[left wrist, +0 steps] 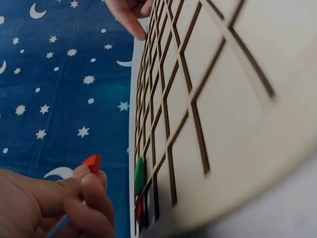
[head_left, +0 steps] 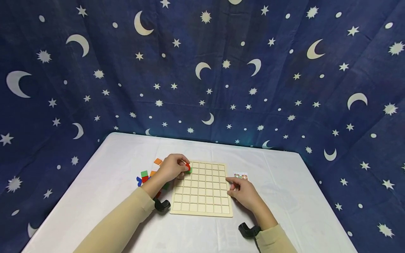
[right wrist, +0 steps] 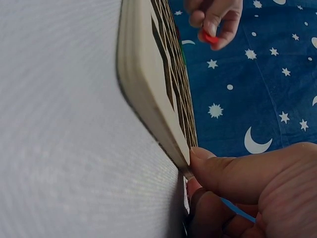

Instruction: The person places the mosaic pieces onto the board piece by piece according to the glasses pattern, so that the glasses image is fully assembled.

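My left hand [head_left: 172, 168] pinches a small red tile [left wrist: 92, 162] between thumb and fingertips, raised over the far left corner of a pale wooden grid board [head_left: 202, 213]. Below it, a green tile [left wrist: 139, 174] and a dark red tile [left wrist: 140, 210] lie in the board's cells. At the board's right edge, the thumb and index finger of my right hand [head_left: 246, 192] touch the rim, spaced apart. Its thumb rests against the board's side in the right wrist view; the other fingers are partly hidden.
Left of the board lie loose coloured tiles, among them a green tile [head_left: 144, 173], an orange tile [head_left: 158, 161] and a blue tile [head_left: 139, 179], partly behind my left arm. A small patterned card [head_left: 241, 175] lies beyond my right hand. White cloth [head_left: 126, 154] covers the table.
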A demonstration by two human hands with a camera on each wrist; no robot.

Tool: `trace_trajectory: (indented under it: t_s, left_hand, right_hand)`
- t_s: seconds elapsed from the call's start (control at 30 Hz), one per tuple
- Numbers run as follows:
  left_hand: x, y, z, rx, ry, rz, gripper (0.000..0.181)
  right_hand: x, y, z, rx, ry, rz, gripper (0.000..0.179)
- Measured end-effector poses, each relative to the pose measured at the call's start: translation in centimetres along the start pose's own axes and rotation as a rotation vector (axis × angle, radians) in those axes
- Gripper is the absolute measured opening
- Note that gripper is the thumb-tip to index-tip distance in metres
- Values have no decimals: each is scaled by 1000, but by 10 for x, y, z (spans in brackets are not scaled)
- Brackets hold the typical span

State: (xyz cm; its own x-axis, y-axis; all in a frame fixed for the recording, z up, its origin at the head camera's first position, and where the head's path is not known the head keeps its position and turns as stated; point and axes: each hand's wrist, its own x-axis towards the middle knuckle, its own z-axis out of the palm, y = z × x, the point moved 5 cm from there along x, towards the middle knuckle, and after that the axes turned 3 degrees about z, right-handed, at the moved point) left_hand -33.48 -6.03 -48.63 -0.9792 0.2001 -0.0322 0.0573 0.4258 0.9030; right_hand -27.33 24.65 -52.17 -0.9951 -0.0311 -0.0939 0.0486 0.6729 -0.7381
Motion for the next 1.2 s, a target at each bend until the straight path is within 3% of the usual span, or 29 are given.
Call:
trace_trajectory:
  t_s: [0.17,0.27,0.33,0.5,0.63,0.9,1.2]
  left_hand:
    - [5,2,14,-137,-35,-32,15]
    - [6,3,20,-142,-36,-46,13]
    - [6,4,23,-98,-23,-36,10]
    - [9,7,22,113,44,22,9]
    - [14,7,21,243,57,45,9]
    - [19,8,24,328,17,89,4]
    - [20,9,30,436,7,53,8]
  right_hand:
    - [1,-2,2,-17,5,-21,50]
    - [0,-2,2,-12,3,-16,50]
    - [0,-3,2,-12,3,-12,50]
    - [1,-4,2,-19,4,-15,51]
    - [1,-4,1,-28,5,-16,51]
    - [-1,-3,0,-17,0,-3,51]
    - [0,0,-1,-8,5,3,51]
